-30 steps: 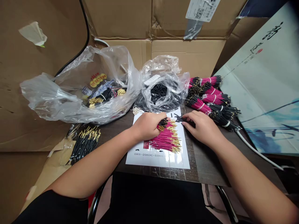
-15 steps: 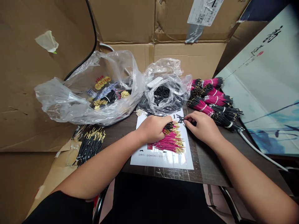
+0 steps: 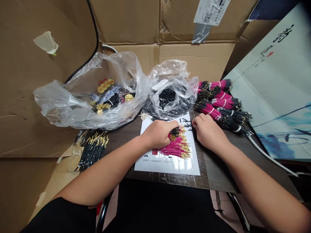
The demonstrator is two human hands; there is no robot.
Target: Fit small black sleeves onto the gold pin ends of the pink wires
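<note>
On the dark surface (image 3: 220, 170), the left hand (image 3: 156, 133) curls round wires (image 3: 174, 133) above the paper (image 3: 187, 169), their tips best held even, while the right hand (image 3: 207, 131), fingertips nearly together, hold unclear, sits beside black tubes (image 3: 187, 125) at the paper's far right.

Pink wires (image 3: 173, 149), gold-tipped at right, lie side by side on white paper (image 3: 167, 167); short black tubes (image 3: 186, 125) (loosely scattered) lie just beyond; a black-ended bunch (image 3: 174, 133) pokes from the left grip (image 3: 157, 133).
</note>
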